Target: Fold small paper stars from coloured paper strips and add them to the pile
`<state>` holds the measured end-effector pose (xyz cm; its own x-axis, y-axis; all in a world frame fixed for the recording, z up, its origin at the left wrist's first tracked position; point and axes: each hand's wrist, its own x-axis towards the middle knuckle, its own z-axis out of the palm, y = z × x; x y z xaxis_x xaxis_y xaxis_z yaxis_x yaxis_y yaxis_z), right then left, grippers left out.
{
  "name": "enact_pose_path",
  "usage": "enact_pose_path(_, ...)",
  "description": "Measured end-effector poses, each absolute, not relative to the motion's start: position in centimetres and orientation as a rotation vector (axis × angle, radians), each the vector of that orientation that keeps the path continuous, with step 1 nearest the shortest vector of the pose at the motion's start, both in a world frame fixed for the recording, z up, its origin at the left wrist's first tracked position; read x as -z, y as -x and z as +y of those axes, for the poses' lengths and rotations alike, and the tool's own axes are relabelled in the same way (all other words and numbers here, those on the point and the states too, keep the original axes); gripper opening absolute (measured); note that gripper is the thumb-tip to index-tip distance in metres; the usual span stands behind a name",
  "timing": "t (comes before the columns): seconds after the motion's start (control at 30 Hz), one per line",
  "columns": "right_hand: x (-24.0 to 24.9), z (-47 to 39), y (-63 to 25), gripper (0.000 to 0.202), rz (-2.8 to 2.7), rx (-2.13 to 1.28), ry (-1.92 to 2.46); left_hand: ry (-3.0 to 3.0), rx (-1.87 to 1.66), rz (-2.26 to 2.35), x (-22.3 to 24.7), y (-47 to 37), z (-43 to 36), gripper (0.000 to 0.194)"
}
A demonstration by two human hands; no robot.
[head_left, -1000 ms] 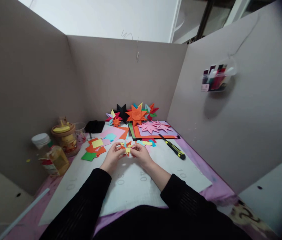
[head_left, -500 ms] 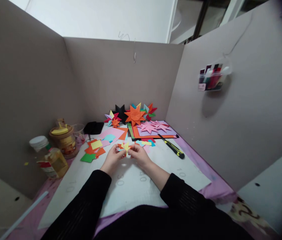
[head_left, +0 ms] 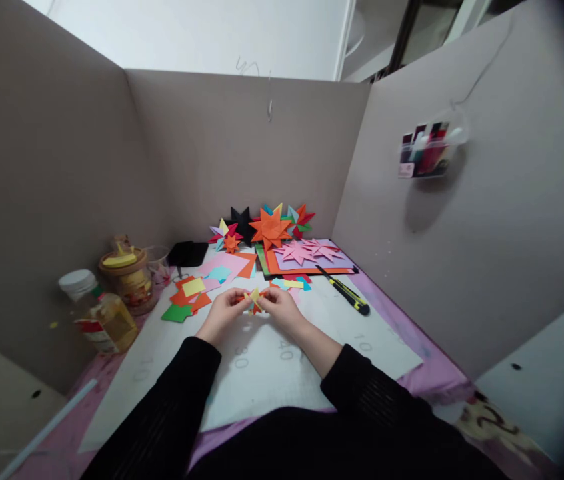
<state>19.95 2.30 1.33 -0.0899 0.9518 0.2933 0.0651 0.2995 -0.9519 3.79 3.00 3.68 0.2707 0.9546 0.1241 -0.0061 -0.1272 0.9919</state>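
Between my two hands is a small folded paper star (head_left: 255, 301), with yellow and orange points showing and a hint of light blue. My left hand (head_left: 225, 312) pinches its left side, thumb toward me. On the other side my right hand (head_left: 282, 309) grips it between thumb and fingers. The star is held just above the white board (head_left: 262, 387), and the fingers cover part of it. Loose paper pieces lie close by: an orange, yellow and green group (head_left: 193, 288) to the left, and yellow and blue scraps (head_left: 293, 284) behind my right hand.
A yellow-black box cutter (head_left: 345, 292) lies on the right. Finished paper stars (head_left: 270, 229) lean at the back wall, with pink stars (head_left: 296, 252) on stacked sheets. Left stand a glue bottle (head_left: 112, 323), a lidded jar (head_left: 135, 283) and a clear cup (head_left: 157, 261). Grey panels surround the table.
The paper star has turned and tilted slightly between my fingers. Both hands keep their pinch in nearly the same place. The view has shifted a little.
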Motion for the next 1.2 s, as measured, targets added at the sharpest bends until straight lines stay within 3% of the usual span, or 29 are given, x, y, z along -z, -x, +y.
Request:
enact_pose_path(0.23, -1.1, 2.5, -20.1, 0.005, -1.532, -0.767, 0.98, -1.474, -1.115, 0.892, -3.2, -3.6, 3.3, 0.031)
enact_pose_path(0.43, -1.6, 2.1, -20.7, 0.016, -1.776, -0.379, 0.909, -1.774, -1.173, 0.918, -2.7, -3.7, 3.1, 0.021)
enact_pose_path(0.73, -1.4, 2.3, -20.6, 0.016, -1.699, -0.289, 0.878, -1.883, -1.175, 1.018, -2.4, -3.8, 2.9, 0.016)
enact_pose_path(0.97, -1.2, 2.1, -20.8, 0.021, -1.728, -0.035, 0.776, -1.817, -1.299, 0.985, -1.9, -4.1, 2.9, 0.012)
enact_pose_path(1.2, -1.8, 2.1, -20.2, 0.01, -1.645, -0.27, 0.908, -1.647, -1.286, 0.942, -1.5, -4.8, 3.1, 0.012)
